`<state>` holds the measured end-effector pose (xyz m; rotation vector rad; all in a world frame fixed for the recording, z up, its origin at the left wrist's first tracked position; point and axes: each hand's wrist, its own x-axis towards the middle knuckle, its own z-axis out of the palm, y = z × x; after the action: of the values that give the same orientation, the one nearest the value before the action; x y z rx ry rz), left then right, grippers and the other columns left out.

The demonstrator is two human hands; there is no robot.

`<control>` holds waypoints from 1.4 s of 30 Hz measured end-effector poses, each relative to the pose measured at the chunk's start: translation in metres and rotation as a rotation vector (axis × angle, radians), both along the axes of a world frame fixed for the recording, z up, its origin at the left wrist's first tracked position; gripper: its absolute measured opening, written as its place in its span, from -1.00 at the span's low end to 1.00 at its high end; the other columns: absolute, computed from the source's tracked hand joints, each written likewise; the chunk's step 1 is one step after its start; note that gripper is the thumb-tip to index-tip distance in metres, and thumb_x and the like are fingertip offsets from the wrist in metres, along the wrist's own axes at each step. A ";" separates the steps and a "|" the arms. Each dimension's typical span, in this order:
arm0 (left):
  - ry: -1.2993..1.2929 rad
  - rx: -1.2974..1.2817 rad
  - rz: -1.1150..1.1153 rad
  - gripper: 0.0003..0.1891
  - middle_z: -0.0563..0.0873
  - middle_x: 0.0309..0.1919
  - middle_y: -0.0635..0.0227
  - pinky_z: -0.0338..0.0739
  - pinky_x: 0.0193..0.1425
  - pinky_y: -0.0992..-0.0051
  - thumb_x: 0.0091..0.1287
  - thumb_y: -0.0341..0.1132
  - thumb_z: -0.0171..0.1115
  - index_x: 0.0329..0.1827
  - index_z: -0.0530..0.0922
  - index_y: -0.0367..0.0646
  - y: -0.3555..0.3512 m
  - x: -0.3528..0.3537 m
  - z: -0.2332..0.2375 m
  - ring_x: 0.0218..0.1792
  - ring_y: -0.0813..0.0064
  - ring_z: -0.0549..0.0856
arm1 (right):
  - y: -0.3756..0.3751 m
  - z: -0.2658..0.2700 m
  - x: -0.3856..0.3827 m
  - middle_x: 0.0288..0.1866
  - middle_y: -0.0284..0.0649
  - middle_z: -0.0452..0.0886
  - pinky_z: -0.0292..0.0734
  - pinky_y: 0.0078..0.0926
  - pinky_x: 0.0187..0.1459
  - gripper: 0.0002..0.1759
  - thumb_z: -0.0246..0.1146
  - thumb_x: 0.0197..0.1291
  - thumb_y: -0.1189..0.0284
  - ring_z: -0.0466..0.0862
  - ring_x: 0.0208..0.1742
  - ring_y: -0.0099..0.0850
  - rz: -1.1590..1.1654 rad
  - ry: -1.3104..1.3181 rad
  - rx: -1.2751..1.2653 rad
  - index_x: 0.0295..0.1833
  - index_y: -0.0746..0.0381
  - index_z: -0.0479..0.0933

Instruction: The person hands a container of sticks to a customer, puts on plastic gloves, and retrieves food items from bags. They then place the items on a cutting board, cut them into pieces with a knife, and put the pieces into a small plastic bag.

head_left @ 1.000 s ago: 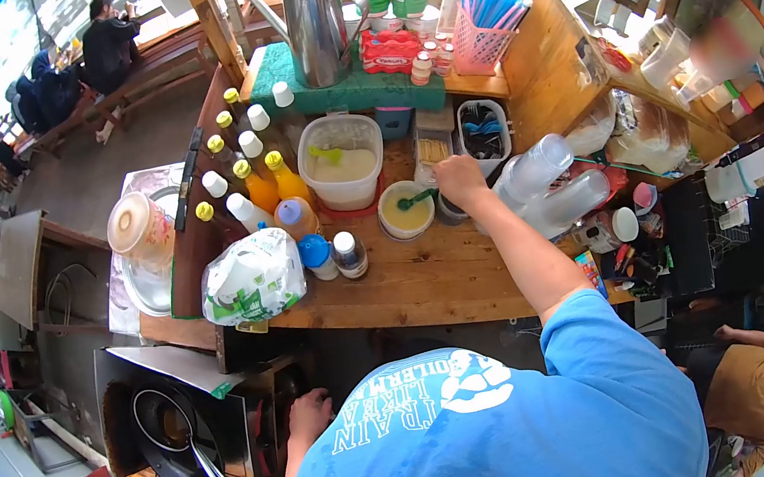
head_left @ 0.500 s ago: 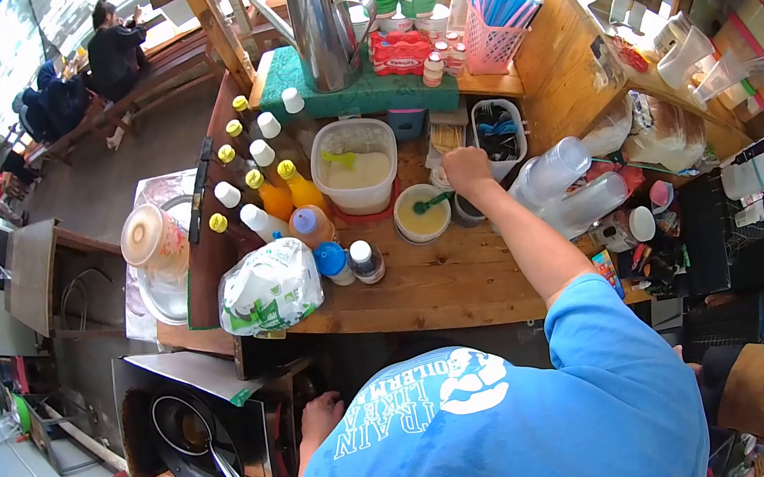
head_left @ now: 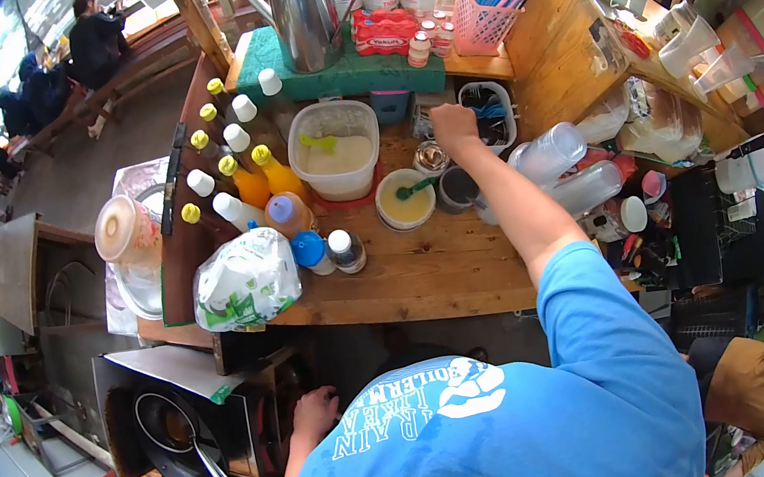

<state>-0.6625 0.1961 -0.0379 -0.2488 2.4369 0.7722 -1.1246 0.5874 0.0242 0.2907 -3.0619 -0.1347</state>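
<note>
My right hand (head_left: 455, 127) is closed, knuckles up, over the narrow holder of thin sticks at the back of the wooden counter (head_left: 390, 287). Its fingertips are hidden, so what it grips does not show. Just below it stand a small clear jar (head_left: 430, 159) and a dark cup (head_left: 458, 188). Left of these is a white tub of pale yellow cream (head_left: 394, 205) with a green spoon (head_left: 414, 189) in it. My left hand (head_left: 316, 411) rests low beside the stove (head_left: 256, 418), fingers apart, holding nothing visible.
A square tub of white contents (head_left: 339, 173), several bottles (head_left: 244, 185) and a plastic-wrapped bundle (head_left: 246, 278) stand to the left. Clear cups (head_left: 584, 187) lie right of my arm. A black tub of utensils (head_left: 490, 126) adjoins my right hand. Another person (head_left: 751, 390) is at lower right.
My right hand has moved farther back, off the small clear jar and over the stick holder. My left hand stays by the stove. The whole view has shifted slightly.
</note>
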 end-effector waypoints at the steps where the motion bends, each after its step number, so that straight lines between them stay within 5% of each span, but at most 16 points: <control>1: -0.012 -0.017 -0.060 -0.68 0.80 -0.13 0.06 0.66 0.08 0.11 0.26 -0.19 0.31 0.03 0.74 -0.06 0.000 -0.001 -0.005 -0.07 0.00 0.77 | -0.004 0.000 -0.007 -0.15 -0.06 0.79 0.72 -0.16 -0.07 -0.80 0.21 0.20 0.51 0.80 -0.06 -0.11 -0.044 -0.007 -0.010 -0.23 0.19 0.77; 6: 0.108 0.186 -0.007 -0.66 0.80 -0.11 0.07 0.66 0.12 0.19 0.28 -0.16 0.33 0.06 0.73 -0.09 0.021 -0.027 0.003 -0.02 0.02 0.77 | -0.010 -0.001 0.005 -0.23 -0.08 0.78 0.71 -0.14 -0.08 -0.83 0.19 0.22 0.50 0.80 -0.10 -0.08 -0.111 0.119 -0.169 -0.18 0.21 0.70; 8: 0.202 0.365 0.110 -0.64 0.82 -0.13 0.14 0.66 0.09 0.30 0.34 -0.14 0.33 0.09 0.72 -0.15 0.040 -0.049 -0.002 -0.06 0.22 0.81 | -0.016 0.016 0.054 -0.24 -0.07 0.77 0.70 -0.17 -0.09 -0.87 0.25 0.22 0.44 0.79 -0.13 -0.08 0.111 0.230 -0.402 -0.16 0.20 0.65; 10: 0.051 0.761 0.468 -0.64 0.77 -0.04 0.32 0.61 0.08 0.43 0.51 -0.15 0.18 0.16 0.66 -0.24 0.075 -0.084 0.044 -0.06 0.49 0.71 | -0.027 0.046 0.132 -0.21 -0.04 0.76 0.69 -0.20 -0.09 -0.76 0.38 0.17 0.32 0.77 -0.17 -0.06 0.357 -0.062 -0.636 -0.11 0.20 0.65; 11: -0.106 1.100 0.718 -0.64 0.74 -0.05 0.33 0.60 0.10 0.44 0.54 -0.15 0.13 0.17 0.64 -0.24 0.089 -0.099 0.060 -0.06 0.48 0.71 | -0.032 0.056 0.175 -0.20 -0.10 0.76 0.68 -0.29 -0.20 -0.68 0.46 0.12 0.33 0.76 -0.20 -0.22 0.427 -0.192 -0.739 -0.02 0.19 0.66; 13: -0.131 1.488 0.736 -0.59 0.69 -0.01 0.23 0.58 0.18 0.36 0.53 -0.19 0.04 0.32 0.50 -0.21 0.122 -0.128 0.097 0.01 0.39 0.70 | -0.037 0.079 0.243 -0.19 -0.16 0.76 0.66 -0.38 -0.32 -0.57 0.53 0.07 0.34 0.75 -0.22 -0.37 0.493 -0.317 -0.843 0.08 0.17 0.66; 15: -0.114 1.771 0.559 -0.50 0.60 0.17 0.17 0.56 0.26 0.31 0.44 -0.34 0.02 0.45 0.33 -0.20 0.151 -0.147 0.120 0.15 0.32 0.65 | -0.041 0.098 0.290 -0.33 -0.28 0.75 0.60 -0.55 -0.37 -0.62 0.57 0.05 0.39 0.70 -0.31 -0.52 0.301 -0.303 -1.245 0.01 0.22 0.72; 19: -0.061 1.638 0.380 -0.56 0.63 0.08 0.26 0.59 0.14 0.47 0.49 -0.44 0.07 0.42 0.38 -0.16 0.220 -0.147 0.156 0.07 0.48 0.66 | 0.002 0.115 0.334 -0.40 -0.35 0.74 0.61 -0.62 -0.32 -0.76 0.51 0.16 0.42 0.69 -0.36 -0.57 0.055 0.005 -1.353 -0.09 0.30 0.74; 23: 0.210 1.425 0.221 -0.69 0.68 -0.29 0.46 0.55 -0.15 0.62 0.61 -0.14 0.11 0.18 0.58 -0.16 0.286 -0.112 0.176 -0.26 0.71 0.63 | 0.081 0.133 0.379 -0.29 -0.31 0.78 0.66 -0.63 -0.21 -0.82 0.39 0.33 0.45 0.69 -0.34 -0.62 -0.129 -0.004 -1.489 -0.12 0.39 0.72; 27: 0.297 1.476 0.272 -0.74 0.67 -0.35 0.47 0.46 -0.28 0.64 0.58 -0.20 0.16 0.12 0.62 -0.17 0.348 -0.057 0.188 -0.35 0.74 0.58 | 0.166 0.133 0.441 -0.23 -0.25 0.77 0.70 -0.49 -0.10 -0.77 0.26 0.45 0.37 0.77 -0.20 -0.48 -0.192 -0.035 -1.985 -0.13 0.33 0.69; 29: 0.415 1.454 0.268 -0.75 0.65 -0.38 0.48 0.39 -0.39 0.66 0.58 -0.22 0.17 0.10 0.62 -0.20 0.384 -0.028 0.192 -0.41 0.74 0.55 | 0.204 0.132 0.472 -0.14 -0.24 0.75 0.72 -0.37 -0.05 -0.74 0.14 0.54 0.32 0.77 -0.09 -0.38 -0.080 -0.222 -2.488 -0.04 0.27 0.64; 33: 0.470 1.508 0.201 -0.76 0.68 -0.30 0.43 0.36 -0.43 0.69 0.57 -0.26 0.19 0.12 0.59 -0.23 0.439 0.025 0.204 -0.41 0.72 0.56 | 0.261 0.124 0.520 -0.21 -0.33 0.69 0.66 -0.29 0.00 -0.75 0.04 0.58 0.28 0.71 -0.09 -0.42 -0.061 -0.236 -2.752 -0.12 0.16 0.54; 37: 0.512 1.574 0.302 -0.76 0.70 -0.27 0.40 0.39 -0.43 0.68 0.56 -0.27 0.19 0.12 0.58 -0.24 0.477 0.046 0.224 -0.44 0.71 0.56 | 0.292 0.126 0.553 -0.38 -0.46 0.49 0.57 -0.45 -0.20 -0.75 0.11 0.55 0.19 0.60 -0.25 -0.62 -0.108 -0.306 -2.498 -0.14 0.12 0.49; 41: 0.385 1.433 0.155 -0.74 0.73 -0.23 0.36 0.47 -0.42 0.64 0.58 -0.26 0.16 0.16 0.58 -0.23 0.500 0.059 0.252 -0.41 0.69 0.62 | 0.295 0.161 0.582 -0.40 -0.48 0.51 0.41 -0.58 -0.34 -0.71 0.24 0.47 0.17 0.56 -0.34 -0.67 -0.197 -0.237 -2.292 -0.11 0.20 0.57; 42: 0.288 1.412 0.059 -0.73 0.74 -0.20 0.35 0.50 -0.40 0.63 0.59 -0.26 0.15 0.19 0.57 -0.22 0.504 0.061 0.257 -0.39 0.68 0.64 | 0.299 0.172 0.590 -0.40 -0.47 0.55 0.36 -0.62 -0.38 -0.69 0.30 0.42 0.19 0.56 -0.40 -0.69 -0.094 -0.366 -2.064 -0.08 0.25 0.61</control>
<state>-0.6016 0.7003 0.2189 0.3645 1.5325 2.3763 -0.5348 0.8864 0.1961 -0.0384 -1.7627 2.7339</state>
